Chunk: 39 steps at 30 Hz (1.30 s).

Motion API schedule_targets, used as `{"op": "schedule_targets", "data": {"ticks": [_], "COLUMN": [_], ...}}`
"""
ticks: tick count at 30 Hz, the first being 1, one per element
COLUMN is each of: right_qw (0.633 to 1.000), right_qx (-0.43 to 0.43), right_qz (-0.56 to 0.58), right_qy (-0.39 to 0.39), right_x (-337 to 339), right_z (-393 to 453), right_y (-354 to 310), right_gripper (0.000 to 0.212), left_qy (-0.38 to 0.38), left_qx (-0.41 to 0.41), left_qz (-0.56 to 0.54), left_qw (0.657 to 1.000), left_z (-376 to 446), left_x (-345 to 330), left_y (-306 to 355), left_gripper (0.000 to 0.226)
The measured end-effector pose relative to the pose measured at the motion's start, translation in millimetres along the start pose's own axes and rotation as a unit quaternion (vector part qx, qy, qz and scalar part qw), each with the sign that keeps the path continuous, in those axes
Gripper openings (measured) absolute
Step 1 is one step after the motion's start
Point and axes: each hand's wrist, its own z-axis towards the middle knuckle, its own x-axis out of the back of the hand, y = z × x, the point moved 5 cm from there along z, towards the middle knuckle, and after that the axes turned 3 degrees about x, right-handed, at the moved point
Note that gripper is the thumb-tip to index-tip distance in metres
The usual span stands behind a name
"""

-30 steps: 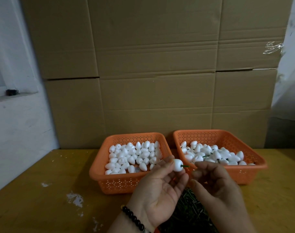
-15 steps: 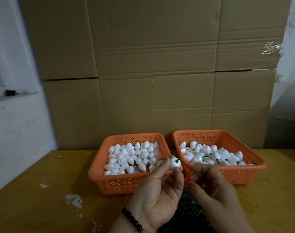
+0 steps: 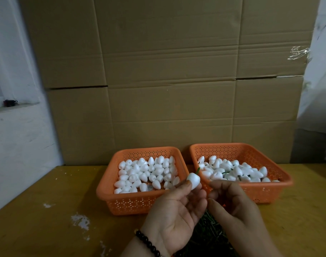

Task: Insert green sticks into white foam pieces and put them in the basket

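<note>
Progress, judged from the two orange baskets on the worktop [image 3: 47, 191]: the left basket [image 3: 110, 184] holds a full layer of plain foam pieces [image 3: 147, 172] awaiting sticks, and the right basket [image 3: 286, 179], beside it, holds finished pieces [image 3: 232, 170] with green stems showing, so much work remains. Just in front of the gap between the baskets, the left hand [image 3: 174, 210] pinches one foam piece [image 3: 194, 180] with its green stick [image 3: 198, 170] inserted, ready for the right basket; the right hand [image 3: 234, 204] has loosely curled fingers holding nothing visible, above the stick pile [image 3: 208, 230]. No legible writing or labels appear.
</note>
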Motion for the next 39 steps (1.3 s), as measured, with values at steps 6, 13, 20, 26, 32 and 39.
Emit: {"op": "schedule_targets", "data": {"ticks": [6,13,20,26,32,39], "right_qw": [1.000,0.999,0.999,0.974,0.884,0.850], "right_qx": [-0.013,0.005,0.009,-0.013,-0.005,-0.025], "right_qz": [-0.008,0.009,0.049,-0.216,-0.467,-0.526], "right_qy": [-0.011,-0.036,0.004,0.068,0.023,-0.016], "right_x": [-1.8,-4.4,4.5,63.7,93.5,92.7], "right_z": [0.9,3.2,12.2,50.2,90.1,108.7], "right_y": [1.6,-6.2,-10.6,19.8,44.9,51.7], "right_gripper": [0.030,0.022,0.021,0.030,0.029,0.015], "left_qy": [0.033,0.008,0.029,0.065,0.065,0.068], "left_qx": [0.007,0.017,0.024,0.022,0.032,0.033], "left_qz": [0.049,0.077,0.071,0.045,0.043,0.055], "left_qw": [0.998,0.997,0.997,0.997,0.996,0.996], "left_z": [1.4,0.6,-0.1,-1.0,-1.9,0.9], "left_x": [2.8,-3.4,-3.8,2.8,1.8,5.8], "left_y": [-5.0,-18.8,-23.2,-13.2,-13.6,-11.9], "left_gripper": [0.033,0.028,0.027,0.022,0.013,0.021]}}
